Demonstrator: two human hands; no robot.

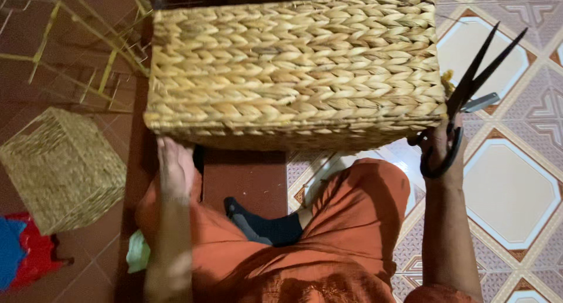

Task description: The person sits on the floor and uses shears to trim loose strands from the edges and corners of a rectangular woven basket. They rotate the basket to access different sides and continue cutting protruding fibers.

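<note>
The large woven basket [293,68], at twelve o'clock before the person's knees, looks fully plaited. The left hand [175,165] presses flat-fingered under its seven-o'clock corner, while the right hand [441,146] at three o'clock grips open black scissors [469,86], suggesting only stray fibres remain to trim. Patterned floor tiles [510,191] lie right; a smaller basket [61,168] sits at nine o'clock.

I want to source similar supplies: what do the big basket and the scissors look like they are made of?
The big basket looks woven from thick plaited plant fibre, perhaps water hyacinth or seagrass: tan, matte, chunky braided rows. The scissors in the right hand look like dark metal with looped black handles; their finish is hard to judge.
</note>
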